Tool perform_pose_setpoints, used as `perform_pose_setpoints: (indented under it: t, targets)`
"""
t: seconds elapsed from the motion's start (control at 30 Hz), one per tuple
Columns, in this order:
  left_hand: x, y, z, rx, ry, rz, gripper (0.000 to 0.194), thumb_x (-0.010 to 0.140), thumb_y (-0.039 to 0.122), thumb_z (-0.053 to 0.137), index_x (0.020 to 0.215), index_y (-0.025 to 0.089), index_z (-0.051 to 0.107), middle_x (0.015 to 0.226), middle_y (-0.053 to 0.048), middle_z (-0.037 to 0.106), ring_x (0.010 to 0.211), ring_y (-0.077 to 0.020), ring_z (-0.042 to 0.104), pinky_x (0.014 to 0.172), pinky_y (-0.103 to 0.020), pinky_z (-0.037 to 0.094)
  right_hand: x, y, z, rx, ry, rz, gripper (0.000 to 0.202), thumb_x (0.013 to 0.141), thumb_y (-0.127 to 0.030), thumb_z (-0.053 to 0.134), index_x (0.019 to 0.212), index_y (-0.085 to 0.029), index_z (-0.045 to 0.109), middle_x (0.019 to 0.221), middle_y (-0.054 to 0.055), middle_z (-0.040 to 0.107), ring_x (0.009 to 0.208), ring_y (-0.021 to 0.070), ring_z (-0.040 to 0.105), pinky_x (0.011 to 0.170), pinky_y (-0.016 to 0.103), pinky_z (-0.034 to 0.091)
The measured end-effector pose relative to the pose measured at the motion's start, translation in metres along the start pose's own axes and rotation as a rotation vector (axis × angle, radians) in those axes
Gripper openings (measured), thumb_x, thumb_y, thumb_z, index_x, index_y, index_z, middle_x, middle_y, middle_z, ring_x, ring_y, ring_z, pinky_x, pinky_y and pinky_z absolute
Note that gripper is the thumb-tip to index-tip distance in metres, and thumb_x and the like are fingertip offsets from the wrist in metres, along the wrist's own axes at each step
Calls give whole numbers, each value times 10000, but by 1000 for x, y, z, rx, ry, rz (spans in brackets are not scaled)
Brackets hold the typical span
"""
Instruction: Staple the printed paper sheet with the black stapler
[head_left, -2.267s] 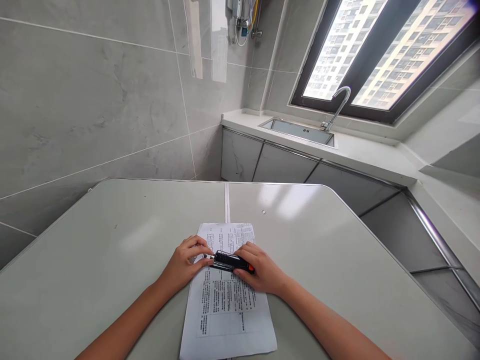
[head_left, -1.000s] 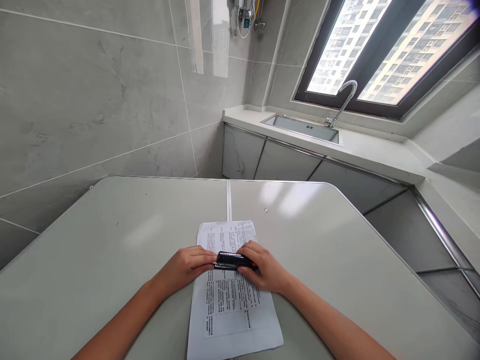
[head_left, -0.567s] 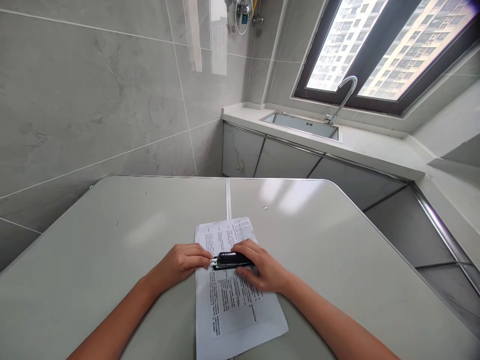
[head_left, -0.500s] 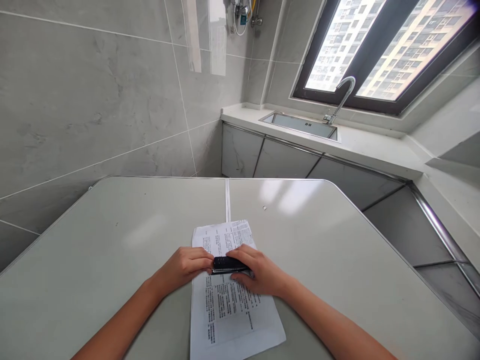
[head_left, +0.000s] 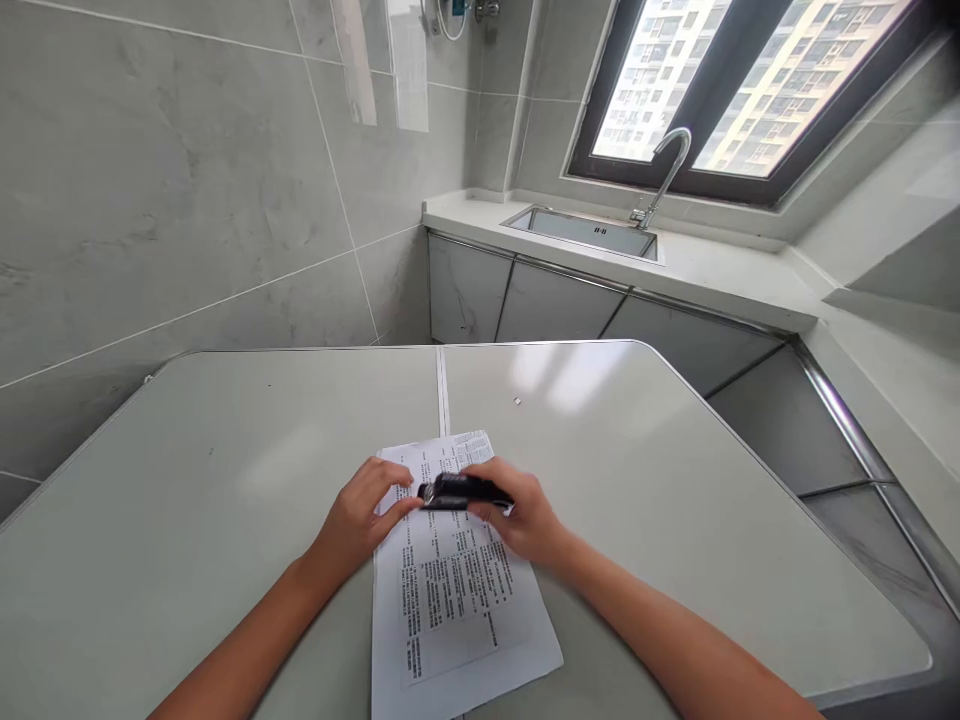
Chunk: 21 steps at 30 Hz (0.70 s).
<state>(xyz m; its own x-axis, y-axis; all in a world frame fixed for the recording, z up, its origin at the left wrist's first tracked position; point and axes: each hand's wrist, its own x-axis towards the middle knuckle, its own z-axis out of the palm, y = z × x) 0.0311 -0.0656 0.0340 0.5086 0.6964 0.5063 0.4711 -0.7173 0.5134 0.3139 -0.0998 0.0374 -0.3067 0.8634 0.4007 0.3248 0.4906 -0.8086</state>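
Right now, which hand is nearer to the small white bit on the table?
Right. The right hand, around the stapler, is straight below the white bit in the picture; the left hand, by the stapler's other end, is below and well left of it.

My left hand point(head_left: 358, 507) and my right hand point(head_left: 523, 510) are bare and slim-fingered, and my slender forearms point(head_left: 259, 635) are bare too.
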Motion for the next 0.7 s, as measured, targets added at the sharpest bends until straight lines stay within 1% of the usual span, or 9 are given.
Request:
perform_pose_setpoints:
  t: [0.03, 0.1, 0.17, 0.23, 0.37, 0.47, 0.57, 0.63, 0.7]
  targets:
    - [0, 0, 1, 78, -16, -25, 208, 1002, 325, 637, 1193, 243, 658, 1169, -88, 713, 1046, -236, 656, 897, -388, 548, 1, 4, -8, -37, 84, 51, 325, 964, -293, 659, 1287, -273, 632, 1131, 55, 732, 993, 213, 696, 862, 349, 567]
    - [-1, 0, 4, 220, -138, -34, 429, 985, 433, 649, 1389, 295, 611, 1416, -111, 619, 1251, -305, 590, 1047, -502, 497, 4, 17, -29, -151, 225, 132, 313, 950, -287, 662, 1263, -275, 655, 1135, 53, 740, 1006, 226, 704, 894, 368, 565]
    - [-3, -2, 8, 309, -284, -28, 608, 944, 559, 660, 1500, 343, 540, 1586, -104, 482, 1420, -370, 467, 1153, -598, 401, 7, 34, -53, -259, 276, 183, 298, 924, -295, 675, 1221, -268, 684, 1109, 52, 752, 976, 237, 711, 889, 383, 565]
    - [-6, -6, 12, 350, -371, -39, 690, 937, 622, 631, 1556, 360, 475, 1655, -91, 397, 1506, -389, 366, 1210, -639, 315, 8, 50, -76, -301, 226, 229, 303, 909, -318, 680, 1205, -258, 696, 1079, 49, 763, 932, 240, 714, 865, 390, 566]
    - [-9, -12, 17, 369, -422, -95, 700, 987, 635, 534, 1604, 334, 405, 1692, -80, 338, 1566, -364, 274, 1258, -634, 238, 6, 62, -107, -264, -11, 216, 328, 924, -361, 671, 1230, -247, 700, 1064, 51, 759, 870, 217, 692, 799, 363, 552]
    - [-10, -14, 17, 355, -423, -103, 702, 990, 644, 520, 1603, 321, 412, 1696, -80, 332, 1575, -363, 258, 1267, -639, 213, 4, 55, -113, -206, -194, 148, 317, 949, -369, 664, 1238, -244, 705, 999, 53, 743, 800, 185, 649, 702, 309, 514]
    - [-10, -13, 15, 334, -422, -107, 694, 989, 641, 523, 1599, 325, 418, 1700, -75, 323, 1580, -363, 246, 1270, -638, 209, 4, 47, -107, -150, -344, 88, 305, 965, -370, 666, 1243, -252, 710, 980, 54, 730, 797, 175, 635, 669, 284, 495]
    - [-9, -13, 14, 322, -428, -112, 693, 989, 639, 526, 1598, 327, 418, 1704, -73, 313, 1585, -362, 233, 1272, -639, 201, 4, 45, -100, -125, -370, 54, 332, 977, -356, 659, 1295, -267, 693, 1011, 55, 728, 826, 175, 648, 702, 290, 516]
    - [-9, -12, 13, 306, -433, -114, 697, 983, 640, 539, 1595, 327, 423, 1705, -72, 311, 1587, -361, 225, 1275, -641, 190, 4, 44, -92, -128, -336, 20, 397, 1000, -326, 628, 1395, -290, 640, 1056, 60, 723, 876, 182, 660, 773, 321, 547]
